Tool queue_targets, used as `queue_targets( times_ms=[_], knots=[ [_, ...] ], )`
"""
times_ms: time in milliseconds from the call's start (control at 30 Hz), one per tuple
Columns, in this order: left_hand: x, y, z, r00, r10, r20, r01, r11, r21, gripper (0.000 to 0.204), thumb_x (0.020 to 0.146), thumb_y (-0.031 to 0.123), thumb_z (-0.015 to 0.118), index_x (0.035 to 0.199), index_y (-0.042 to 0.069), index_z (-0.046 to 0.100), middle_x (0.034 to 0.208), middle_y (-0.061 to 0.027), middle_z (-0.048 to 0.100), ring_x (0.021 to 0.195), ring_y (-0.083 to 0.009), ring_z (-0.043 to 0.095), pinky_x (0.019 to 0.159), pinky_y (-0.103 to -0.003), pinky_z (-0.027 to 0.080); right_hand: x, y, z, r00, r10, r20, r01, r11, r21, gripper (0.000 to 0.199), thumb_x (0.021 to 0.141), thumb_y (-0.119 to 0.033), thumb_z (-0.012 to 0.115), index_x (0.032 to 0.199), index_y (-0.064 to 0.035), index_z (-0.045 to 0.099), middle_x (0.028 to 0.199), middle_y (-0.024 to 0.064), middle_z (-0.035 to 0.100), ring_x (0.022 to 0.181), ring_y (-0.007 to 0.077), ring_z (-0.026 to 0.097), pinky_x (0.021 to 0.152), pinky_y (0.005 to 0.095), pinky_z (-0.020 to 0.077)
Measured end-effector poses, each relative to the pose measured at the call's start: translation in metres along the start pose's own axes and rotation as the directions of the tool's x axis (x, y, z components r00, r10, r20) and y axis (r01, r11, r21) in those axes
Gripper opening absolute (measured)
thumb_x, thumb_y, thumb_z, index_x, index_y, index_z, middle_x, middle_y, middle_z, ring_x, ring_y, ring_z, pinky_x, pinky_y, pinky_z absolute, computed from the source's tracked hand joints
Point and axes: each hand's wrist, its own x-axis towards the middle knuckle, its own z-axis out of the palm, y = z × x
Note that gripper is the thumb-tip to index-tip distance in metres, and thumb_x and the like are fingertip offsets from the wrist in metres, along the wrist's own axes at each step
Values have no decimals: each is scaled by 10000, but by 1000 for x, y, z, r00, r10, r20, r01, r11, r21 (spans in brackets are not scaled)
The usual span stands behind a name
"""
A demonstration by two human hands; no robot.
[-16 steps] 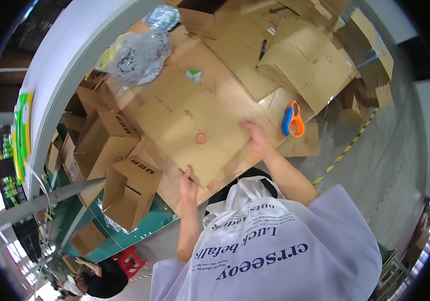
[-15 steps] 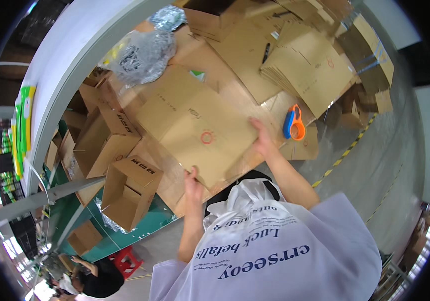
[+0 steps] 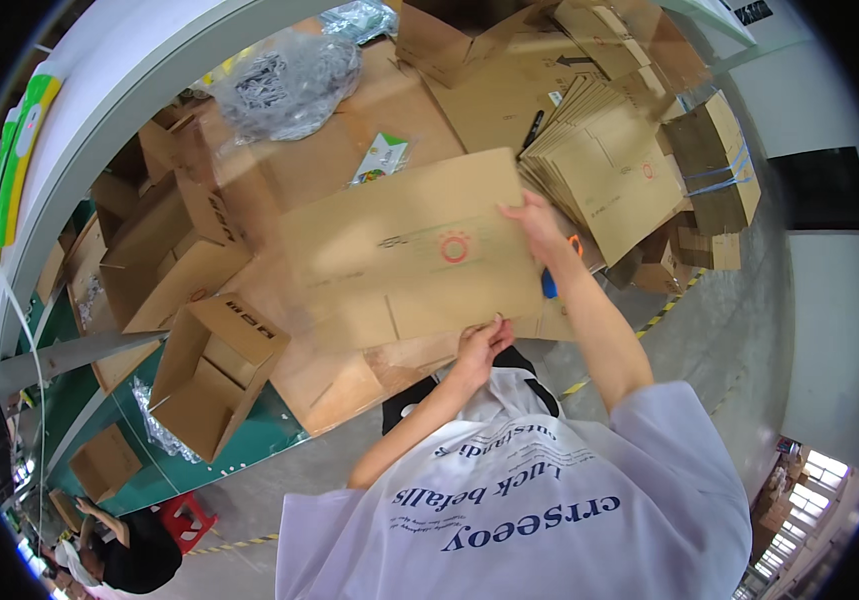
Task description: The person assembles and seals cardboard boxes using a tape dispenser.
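Observation:
A flat, folded cardboard carton (image 3: 389,262) with a red round mark is raised over the wooden worktop (image 3: 339,385), slightly blurred by motion. My left hand (image 3: 484,347) pinches its near edge, close to the near right corner. At the carton's right edge, my right hand (image 3: 537,230) grips with the thumb on top; the fingers beneath are partly hidden. Behind my right wrist, an orange and blue tape dispenser (image 3: 550,283) is mostly covered. Just past the carton's far edge lies a green and white packet (image 3: 381,158).
A fanned stack of flat cartons (image 3: 614,170) lies at the right, with a black marker (image 3: 533,130) beside it. Open boxes (image 3: 219,375) stand at the left. Clear plastic bags (image 3: 289,85) lie at the back. A grey frame (image 3: 149,75) curves overhead. Another person (image 3: 134,550) sits far lower left.
The carton has turned and come up off the worktop, uncovering the packet. My left hand has shifted right along the near edge; my right hand has moved up and now hides much of the tape dispenser.

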Motion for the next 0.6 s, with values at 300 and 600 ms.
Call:
queue_targets(
  times_ms=[300, 600],
  knots=[
    [88, 0, -47, 916, 188, -355, -230, 970, -79, 229, 978, 244, 548, 955, 27, 615, 881, -90, 667, 834, -202, 662, 807, -344, 557, 0, 23, -29, 879, -476, -41, 301, 619, -726, 221, 829, -191, 618, 968, -22, 593, 866, 177, 656, 813, 345, 641, 705, 415, 500],
    [103, -36, 3, 888, 303, -347, 130, 556, 821, 434, 924, 425, 590, 952, -8, 607, 780, -110, 656, 637, -179, 648, 528, -270, 525, -87, 93, -216, 939, 49, -341, -315, 522, -793, 425, 720, -401, 725, 895, -30, 615, 769, 176, 655, 755, 352, 658, 664, 433, 507]
  ],
)
